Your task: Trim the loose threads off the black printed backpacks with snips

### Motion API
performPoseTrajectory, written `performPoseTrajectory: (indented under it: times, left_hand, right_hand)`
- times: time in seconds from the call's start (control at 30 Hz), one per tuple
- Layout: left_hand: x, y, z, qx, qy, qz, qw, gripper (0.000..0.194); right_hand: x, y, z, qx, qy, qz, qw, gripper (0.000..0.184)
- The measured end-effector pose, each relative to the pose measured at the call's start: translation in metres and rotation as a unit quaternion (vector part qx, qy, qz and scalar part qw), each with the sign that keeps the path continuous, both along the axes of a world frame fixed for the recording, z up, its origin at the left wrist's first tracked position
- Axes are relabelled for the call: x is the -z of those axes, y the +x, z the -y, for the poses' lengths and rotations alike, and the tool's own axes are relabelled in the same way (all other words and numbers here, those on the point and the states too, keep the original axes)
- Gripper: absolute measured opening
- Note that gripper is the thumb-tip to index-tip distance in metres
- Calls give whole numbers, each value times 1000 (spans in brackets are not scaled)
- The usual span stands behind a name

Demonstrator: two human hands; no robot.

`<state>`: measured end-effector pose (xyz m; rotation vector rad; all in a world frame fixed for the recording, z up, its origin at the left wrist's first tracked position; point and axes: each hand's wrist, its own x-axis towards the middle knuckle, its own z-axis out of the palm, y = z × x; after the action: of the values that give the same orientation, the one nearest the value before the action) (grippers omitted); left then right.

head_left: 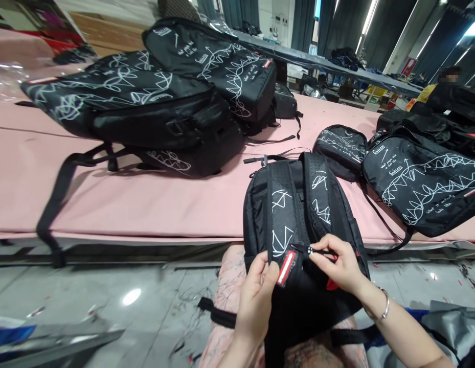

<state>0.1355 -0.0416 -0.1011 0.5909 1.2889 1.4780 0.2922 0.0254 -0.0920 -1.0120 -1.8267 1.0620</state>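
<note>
A black backpack (256,220) with white zigzag line prints on its shoulder straps leans across my lap against the table edge. My left hand (257,291) is closed on the lower part of a shoulder strap (282,230), its thumb beside a red and white label (287,268). Close by on the right, my right hand (339,263) is pinched over the lower strap area. A slim dark item with a light, shiny spot shows at its fingertips; I cannot make out what it is. Some red shows beneath that hand.
A pink-covered table (206,209) runs across the view. Stacked black backpacks (145,97) lie at left, with a small black bag (340,148) and another printed backpack (425,179) at right. A person (446,84) is farther back. Thread scraps litter the tiled floor (145,306).
</note>
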Motion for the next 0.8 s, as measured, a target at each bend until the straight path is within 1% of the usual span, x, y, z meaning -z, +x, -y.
performPoseTrajectory:
  times: [0.07,0.1,0.17,0.23,0.33,0.43,0.53,0.6,0.8]
  left_hand:
    - [-1,-1,1,7,3,18,1000,31]
    - [-1,-1,2,18,6,28,999,37]
    - [-2,-4,4,46,11,31,998,53]
    - [-3,-8,5,68,10,4,998,61]
    - [-4,-17,7,85,13,-50,995,58]
    - [-2,-27,9,108,15,-89,990,58]
    - [2,-33,11,125,9,-101,987,62]
    - [3,-36,12,126,9,-105,986,62]
    - [-2,-38,12,131,29,-121,984,57]
  right_hand:
    - [-5,2,-10,-31,-60,-25,997,16]
    - [-9,3,-15,-55,-77,-26,995,17]
    - [-17,7,-29,-106,-90,-9,990,19]
    - [-25,9,-43,-150,-82,23,985,20]
    - [-37,8,-63,-220,-64,66,971,21]
    - [-45,0,-76,-281,-58,81,955,21]
    - [-52,-11,-82,-326,-53,103,938,20]
    - [-57,-17,-85,-355,-46,119,926,19]
    - [-67,-29,-91,-419,4,139,897,16]
